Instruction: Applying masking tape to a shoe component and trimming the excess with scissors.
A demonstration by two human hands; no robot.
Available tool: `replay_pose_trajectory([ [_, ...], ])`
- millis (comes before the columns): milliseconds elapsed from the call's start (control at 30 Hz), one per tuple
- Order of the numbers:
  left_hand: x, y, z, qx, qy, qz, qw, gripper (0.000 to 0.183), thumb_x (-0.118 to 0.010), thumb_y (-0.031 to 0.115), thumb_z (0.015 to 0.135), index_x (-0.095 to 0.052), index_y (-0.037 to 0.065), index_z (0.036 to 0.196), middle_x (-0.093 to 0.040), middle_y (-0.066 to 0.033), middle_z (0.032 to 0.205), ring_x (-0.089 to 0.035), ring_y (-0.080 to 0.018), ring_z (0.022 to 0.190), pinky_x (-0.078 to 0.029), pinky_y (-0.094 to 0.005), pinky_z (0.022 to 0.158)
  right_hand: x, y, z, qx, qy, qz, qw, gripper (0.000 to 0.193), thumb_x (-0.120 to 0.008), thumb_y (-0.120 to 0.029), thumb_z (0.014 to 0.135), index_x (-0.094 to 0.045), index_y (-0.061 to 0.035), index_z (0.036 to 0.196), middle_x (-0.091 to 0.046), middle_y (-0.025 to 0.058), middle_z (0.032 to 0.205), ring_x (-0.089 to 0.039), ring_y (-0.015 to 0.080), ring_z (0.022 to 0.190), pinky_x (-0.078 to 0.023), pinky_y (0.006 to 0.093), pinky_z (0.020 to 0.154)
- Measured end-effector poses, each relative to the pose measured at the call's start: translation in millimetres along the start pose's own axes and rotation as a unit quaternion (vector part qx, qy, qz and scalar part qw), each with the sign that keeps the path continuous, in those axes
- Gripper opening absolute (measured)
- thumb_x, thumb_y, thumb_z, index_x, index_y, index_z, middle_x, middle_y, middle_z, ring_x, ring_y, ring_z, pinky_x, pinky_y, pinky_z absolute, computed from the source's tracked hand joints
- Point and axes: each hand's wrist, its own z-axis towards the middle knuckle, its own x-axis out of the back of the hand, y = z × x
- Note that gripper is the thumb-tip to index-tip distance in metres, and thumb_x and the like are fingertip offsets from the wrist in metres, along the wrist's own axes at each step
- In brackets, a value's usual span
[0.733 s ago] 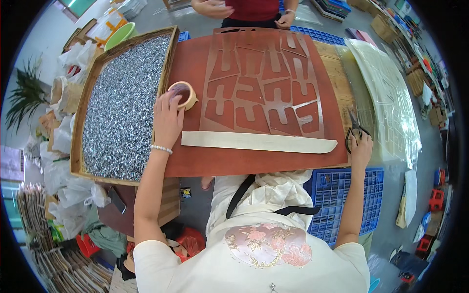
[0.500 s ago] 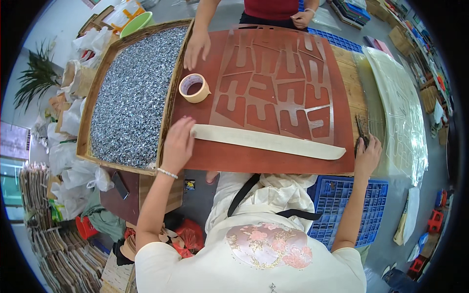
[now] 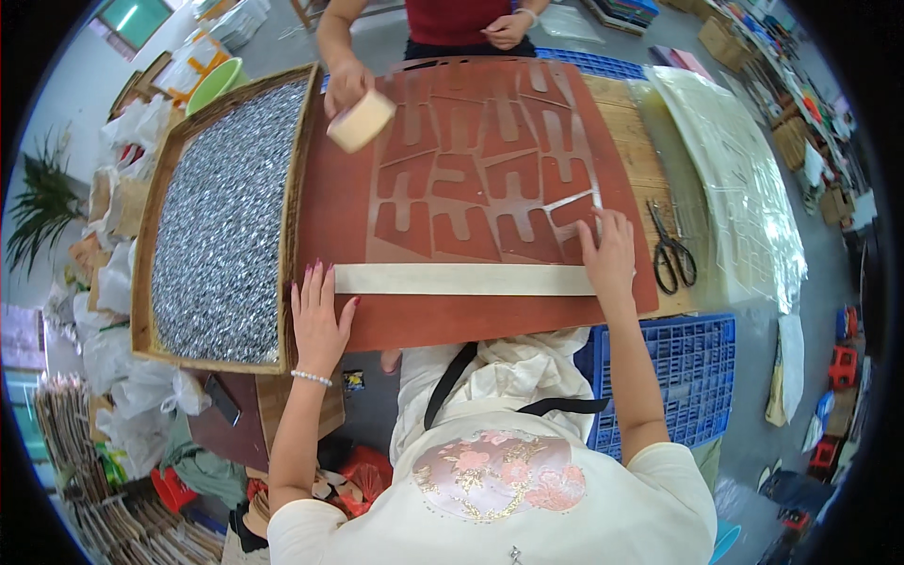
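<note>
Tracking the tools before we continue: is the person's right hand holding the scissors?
No, the scissors lie on the wooden surface, apart from the right hand, which is at the pale strip's right end.

At ten o'clock over the link I make out a white wall (image 3: 104, 77) and a window (image 3: 149, 28) with a bright streak of light (image 3: 129, 17); cluttered shelving (image 3: 774, 83) at two, grey floor (image 3: 749, 424) at four.

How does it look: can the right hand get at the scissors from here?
Probably yes: the scissors lie on the wooden tabletop just to the right of the right hand, with nothing visible standing between them.
</note>
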Motion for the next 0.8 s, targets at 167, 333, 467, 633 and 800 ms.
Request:
replay_pose_trajectory([
  [167, -5, 55, 15, -0.083, -0.034, -0.123, 0.988, 0.063, -0.065, 0.028, 0.092, -0.043, 0.006, 0.147, -0.041, -0.0177, 0.152, -0.035, -0.0344, 0.143, -0.023, -0.052, 0.12, -8, 57, 31, -0.131, -0.086, -0.077, 0.985, 0.057, -0.077, -0.033, 0.083, -0.055, 0.0056, 0.119, -0.057, 0.0298, 0.116, -0.056, 0.0424, 0.111, -0.046, 0.0469, 0.095],
  [333, -19, 131, 34, -0.166, -0.026, -0.224, 0.96, 0.066, -0.07, 0.026, 0.088, -0.044, 0.008, 0.146, -0.041, -0.0166, 0.151, -0.036, -0.0342, 0.142, -0.025, -0.05, 0.119, -4, 52, 50, -0.208, -0.222, -0.038, 0.952, 0.068, -0.083, -0.035, 0.078, -0.05, 0.0061, 0.12, -0.056, 0.0314, 0.121, -0.06, 0.0467, 0.109, -0.05, 0.048, 0.093],
  [467, -34, 174, 49, -0.212, -0.008, -0.256, 0.943, 0.065, -0.069, 0.029, 0.088, -0.045, 0.008, 0.144, -0.041, -0.0162, 0.151, -0.037, -0.0335, 0.141, -0.027, -0.0493, 0.118, -1, 24, 56, -0.224, -0.257, -0.084, 0.936, 0.069, -0.084, -0.032, 0.077, -0.048, 0.0057, 0.122, -0.057, 0.0313, 0.123, -0.06, 0.0448, 0.114, -0.051, 0.0467, 0.095],
  [633, -51, 211, 63, -0.247, 0.012, -0.248, 0.937, 0.063, -0.068, 0.032, 0.088, -0.046, 0.004, 0.14, -0.045, -0.018, 0.147, -0.04, -0.0332, 0.139, -0.029, -0.0482, 0.117, -13, 25, 67, -0.257, -0.273, -0.128, 0.918, 0.069, -0.084, -0.028, 0.074, -0.051, 0.0048, 0.125, -0.063, 0.0298, 0.12, -0.063, 0.0398, 0.113, -0.052, 0.0451, 0.095],
  [800, -59, 222, 67, -0.239, 0.009, -0.271, 0.932, 0.065, -0.069, 0.034, 0.087, -0.046, 0.004, 0.14, -0.047, -0.0182, 0.144, -0.041, -0.0333, 0.137, -0.03, -0.048, 0.116, -20, 38, 82, -0.318, -0.355, -0.097, 0.874, 0.042, -0.081, -0.025, 0.073, -0.071, -0.0001, 0.105, -0.072, 0.0174, 0.109, -0.07, 0.0306, 0.098, -0.058, 0.0399, 0.08],
])
